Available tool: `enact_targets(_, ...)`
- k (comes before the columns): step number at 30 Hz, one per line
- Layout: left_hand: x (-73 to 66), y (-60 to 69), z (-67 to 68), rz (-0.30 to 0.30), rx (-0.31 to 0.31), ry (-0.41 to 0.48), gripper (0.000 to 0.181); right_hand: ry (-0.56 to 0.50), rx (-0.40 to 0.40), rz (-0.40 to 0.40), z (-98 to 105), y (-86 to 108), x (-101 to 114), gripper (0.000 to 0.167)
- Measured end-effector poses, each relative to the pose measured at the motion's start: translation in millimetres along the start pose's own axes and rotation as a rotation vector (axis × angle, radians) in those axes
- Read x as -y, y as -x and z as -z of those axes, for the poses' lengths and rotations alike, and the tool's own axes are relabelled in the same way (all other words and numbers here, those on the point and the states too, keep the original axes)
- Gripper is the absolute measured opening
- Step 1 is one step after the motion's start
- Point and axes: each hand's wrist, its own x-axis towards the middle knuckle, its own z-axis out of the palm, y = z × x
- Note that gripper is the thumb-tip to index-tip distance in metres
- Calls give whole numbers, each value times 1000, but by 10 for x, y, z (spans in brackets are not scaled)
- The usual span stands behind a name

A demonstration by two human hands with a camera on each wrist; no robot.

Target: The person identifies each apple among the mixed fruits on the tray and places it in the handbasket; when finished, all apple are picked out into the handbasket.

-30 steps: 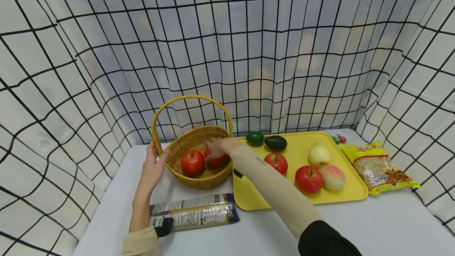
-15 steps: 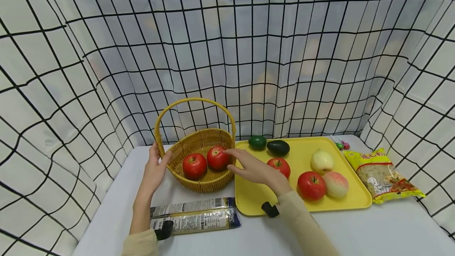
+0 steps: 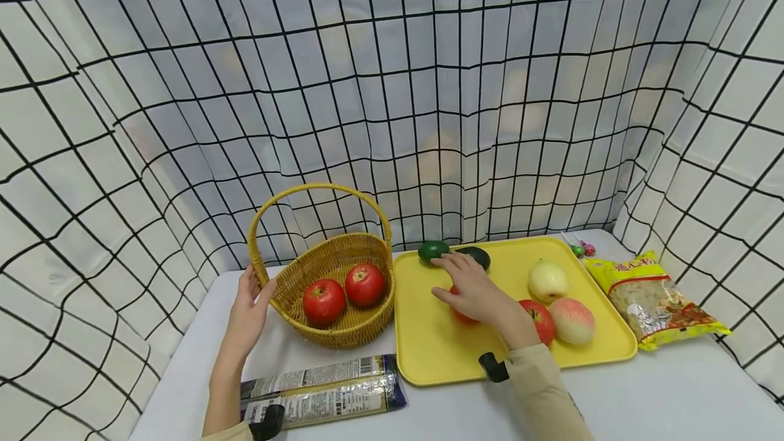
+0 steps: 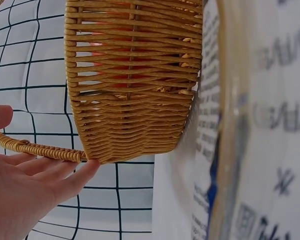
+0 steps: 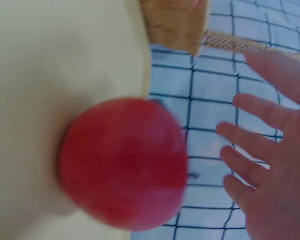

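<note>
Steadying the basket [image 3: 341, 339], lower centre-left of the head view, with my straight-fingered left hand [image 3: 248, 313], I hold my right hand [image 3: 476, 292] spread above the red apple [image 5: 125, 162], lower right of centre, best enclosed by lowering thumb and fingers evenly around its sides.

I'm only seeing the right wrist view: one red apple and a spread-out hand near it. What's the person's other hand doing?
Observer: The left hand is touching the basket near the foot of its handle.
Visitor: Oh! And what's inside the basket?
Observer: Two red apples, side by side.
Visitor: Does the tray hold any fruit besides apples?
Observer: Yes, there's a pink-and-cream peach on it, towards the right.
</note>
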Motion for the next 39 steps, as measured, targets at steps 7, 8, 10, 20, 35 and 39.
enact_targets(7,-1,21,30,2,0,10,86,91,-36,-5,-53,-12,-139,49)
enact_targets(8,-5,19,21,1,3,12,86,96,-27,-13,-60,-1,-154,49)
enact_targets(10,-1,24,9,-1,6,8,86,91,8,-35,-86,17,-177,49)
enact_targets(20,22,-1,16,-6,9,9,85,63,155,-149,-232,31,-225,44)
enact_targets(35,-12,10,-21,-18,-4,-41,84,82,242,-189,-229,77,-199,45)
enact_targets(39,9,11,-15,2,-5,-37,85,95,269,-179,-204,77,-180,43)
